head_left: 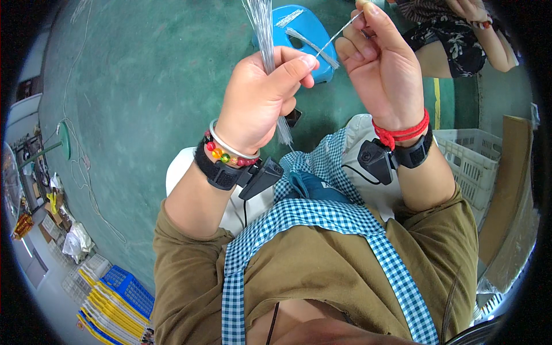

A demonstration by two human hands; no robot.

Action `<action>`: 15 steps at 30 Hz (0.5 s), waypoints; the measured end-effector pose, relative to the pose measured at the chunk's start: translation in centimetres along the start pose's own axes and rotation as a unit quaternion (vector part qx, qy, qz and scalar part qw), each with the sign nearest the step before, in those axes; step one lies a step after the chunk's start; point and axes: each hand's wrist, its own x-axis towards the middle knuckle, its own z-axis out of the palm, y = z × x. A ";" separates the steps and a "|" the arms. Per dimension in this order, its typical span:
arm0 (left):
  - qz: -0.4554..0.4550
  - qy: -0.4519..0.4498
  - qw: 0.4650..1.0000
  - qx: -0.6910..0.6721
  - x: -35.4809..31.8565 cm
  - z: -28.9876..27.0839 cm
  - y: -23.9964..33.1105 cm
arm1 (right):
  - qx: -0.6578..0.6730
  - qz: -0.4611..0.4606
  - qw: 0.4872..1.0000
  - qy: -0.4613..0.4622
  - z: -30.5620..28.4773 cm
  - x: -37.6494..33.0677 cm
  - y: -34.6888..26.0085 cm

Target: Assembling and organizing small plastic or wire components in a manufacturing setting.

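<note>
My left hand [256, 98] is closed around a bundle of thin silvery wires [262, 31], which sticks up above the fist and comes out below it. Between that hand's thumb and forefinger is one end of a thin, twisted-looking silvery strand [336, 37]. The strand runs taut up to my right hand [386, 72], whose thumb and forefinger pinch its other end near the top edge. Beyond the hands stands a blue plastic stool [312, 24]. On its seat lie a loose pile of silvery wires [288, 18] and another wire bundle [310, 45].
Another person [454, 37] sits at the upper right. A white plastic crate [471, 146] and a cardboard sheet [506, 190] stand by my right arm. Stacked yellow, white and blue crates [118, 296] are at lower left. A thin cable [86, 167] trails across the green floor.
</note>
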 end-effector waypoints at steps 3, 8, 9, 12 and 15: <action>0.039 0.019 0.997 0.065 -0.1 -0.1 0.0 | -0.002 0.002 1.000 -0.008 -0.1 0.2 0.2; 0.149 0.062 0.965 0.209 0.0 0.6 -0.6 | 0.215 -0.030 0.865 -0.453 -3.7 5.1 2.4; 0.149 0.062 0.965 0.209 0.0 0.6 -0.6 | 0.215 -0.030 0.865 -0.452 -3.9 4.1 2.0; 0.161 0.057 0.959 0.226 -0.2 0.3 -0.6 | 0.002 0.007 1.000 -0.028 -0.9 0.3 0.5; 0.002 -0.005 0.999 0.039 -0.2 -0.1 -0.2 | -0.042 -0.017 0.999 -0.024 -1.0 0.6 0.5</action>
